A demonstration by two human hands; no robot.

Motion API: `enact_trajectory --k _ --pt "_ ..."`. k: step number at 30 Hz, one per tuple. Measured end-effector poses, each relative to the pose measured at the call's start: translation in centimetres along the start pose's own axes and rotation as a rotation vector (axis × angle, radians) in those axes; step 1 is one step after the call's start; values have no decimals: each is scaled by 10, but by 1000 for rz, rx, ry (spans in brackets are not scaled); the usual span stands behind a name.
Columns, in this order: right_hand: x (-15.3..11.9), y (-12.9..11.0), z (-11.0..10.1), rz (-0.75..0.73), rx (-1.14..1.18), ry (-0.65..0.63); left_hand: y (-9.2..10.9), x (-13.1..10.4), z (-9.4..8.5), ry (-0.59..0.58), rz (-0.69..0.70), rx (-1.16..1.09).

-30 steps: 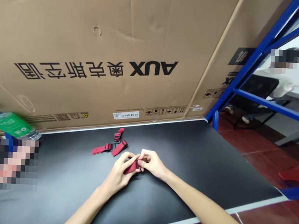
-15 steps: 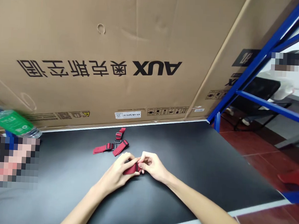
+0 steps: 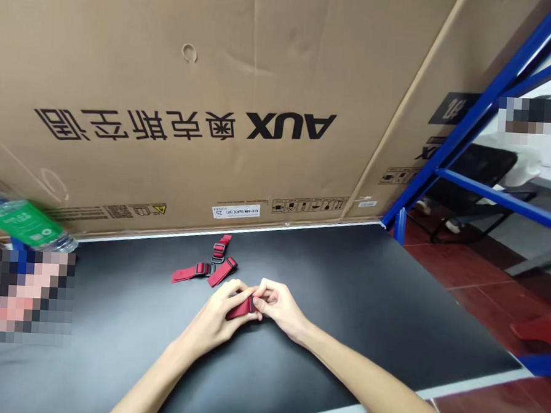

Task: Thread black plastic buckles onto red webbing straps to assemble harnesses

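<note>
Between my two hands is a short red webbing strap (image 3: 239,309) with a dark buckle (image 3: 252,303) on it. My left hand (image 3: 219,314) is closed round the strap, thumb above and fingers below. At the buckle end, the thumb and forefinger of my right hand (image 3: 282,308) pinch together; the fingers hide part of the buckle and the strap's end. Just beyond my left hand, several more red straps (image 3: 186,274) with dark buckles lie together on the black table (image 3: 327,271).
A large cardboard box (image 3: 189,171) stands along the table's back edge. Blue metal frame bars (image 3: 474,112) rise at the right. On the left, a bottle with a green label (image 3: 25,224) tilts beside a blurred-out person. Another person sits beyond the frame near a black chair (image 3: 481,168).
My right fingertips have shifted slightly at the buckle, and more of its dark edge shows. Both hands keep hold of the strap; the straps on the table have not moved.
</note>
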State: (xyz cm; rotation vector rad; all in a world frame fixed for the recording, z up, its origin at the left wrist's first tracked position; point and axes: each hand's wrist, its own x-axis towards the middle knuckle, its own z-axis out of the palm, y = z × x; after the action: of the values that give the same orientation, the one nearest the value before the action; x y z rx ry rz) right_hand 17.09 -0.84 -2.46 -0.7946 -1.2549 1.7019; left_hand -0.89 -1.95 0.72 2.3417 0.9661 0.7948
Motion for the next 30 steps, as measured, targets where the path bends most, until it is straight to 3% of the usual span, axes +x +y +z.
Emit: enact_trajectory --k 7,14,20,24,30 --pt "-1 -7 -2 -13 -24 25 -13 -5 3 102 -45 -80" --pt "0 -6 -8 36 11 67 -4 -2 10 258 -151 -195" --pt "-1 -7 -2 45 46 94 -7 2 11 274 -77 -166" --pt "1 -9 -6 25 38 147 -9 3 8 241 -55 -19" --pt "1 -14 -11 -15 -2 152 -15 2 8 287 196 303"
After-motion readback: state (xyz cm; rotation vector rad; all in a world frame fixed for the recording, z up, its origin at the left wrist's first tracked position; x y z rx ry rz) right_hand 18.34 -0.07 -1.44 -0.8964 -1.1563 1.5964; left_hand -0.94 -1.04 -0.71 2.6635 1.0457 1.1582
